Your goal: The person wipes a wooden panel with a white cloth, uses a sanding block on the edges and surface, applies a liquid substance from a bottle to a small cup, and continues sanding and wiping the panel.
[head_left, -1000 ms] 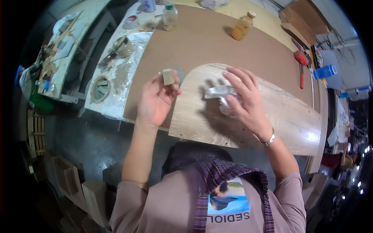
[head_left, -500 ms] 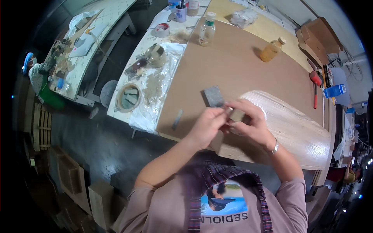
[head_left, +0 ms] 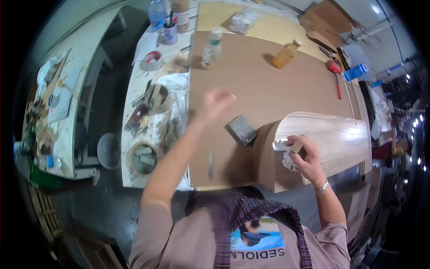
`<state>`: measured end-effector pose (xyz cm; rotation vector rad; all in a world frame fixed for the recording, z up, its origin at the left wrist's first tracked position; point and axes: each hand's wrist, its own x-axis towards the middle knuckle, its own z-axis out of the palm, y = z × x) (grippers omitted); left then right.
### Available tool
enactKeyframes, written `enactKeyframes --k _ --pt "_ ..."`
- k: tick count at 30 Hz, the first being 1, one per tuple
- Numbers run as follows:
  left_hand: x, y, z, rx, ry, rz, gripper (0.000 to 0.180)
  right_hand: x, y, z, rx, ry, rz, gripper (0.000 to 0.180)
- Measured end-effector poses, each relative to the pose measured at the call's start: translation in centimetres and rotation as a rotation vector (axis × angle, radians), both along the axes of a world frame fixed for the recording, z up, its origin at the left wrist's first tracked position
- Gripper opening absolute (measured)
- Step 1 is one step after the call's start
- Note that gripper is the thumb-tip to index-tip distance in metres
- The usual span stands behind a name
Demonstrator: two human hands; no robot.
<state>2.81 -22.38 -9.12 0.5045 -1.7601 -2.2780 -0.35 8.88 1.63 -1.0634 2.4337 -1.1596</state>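
Note:
My right hand [head_left: 309,159] is closed round a small tan block [head_left: 297,147]. It is over a curved wood-grain panel [head_left: 331,136]. Crumpled white cloth or paper [head_left: 289,162] shows under its fingers; whether the hand grips that as well is unclear. My left hand [head_left: 217,102] is raised over the brown board, blurred by motion. Its fingers look pinched together, with a tiny pale spot at the tips that I cannot make out. Between the hands, a grey rectangular block [head_left: 242,130] lies beside the panel's edge. A thin metal strip [head_left: 211,166] rests near the front edge.
A clear bottle [head_left: 212,50] and an amber-filled bottle [head_left: 286,54] are on the brown board [head_left: 251,80]. Tape rolls [head_left: 142,158] and a purple-white cup [head_left: 170,34] stand at left. A red-handled tool [head_left: 336,74] and open carton [head_left: 329,20] are at far right.
The hands have come apart. My left hand has swung up and left, off the block; my right hand has moved right with it. The view has shifted, showing more of the curved panel.

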Motion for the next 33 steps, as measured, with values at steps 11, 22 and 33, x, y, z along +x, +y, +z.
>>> enactKeyframes --k 11,22,33 --pt "-15.9 -14.2 -8.5 -0.596 -0.059 0.395 0.069 -1.6 -3.1 5.9 -0.109 0.402 -0.065 0.055" --pt "1.6 -8.3 3.2 -0.231 0.279 0.214 0.072 -4.8 -19.5 1.4 0.035 -0.387 0.105 0.034" --pt "18.6 -18.6 4.3 -1.489 -0.407 0.399 0.076 -2.1 -34.6 -8.8 -0.149 -0.883 0.169 0.028"
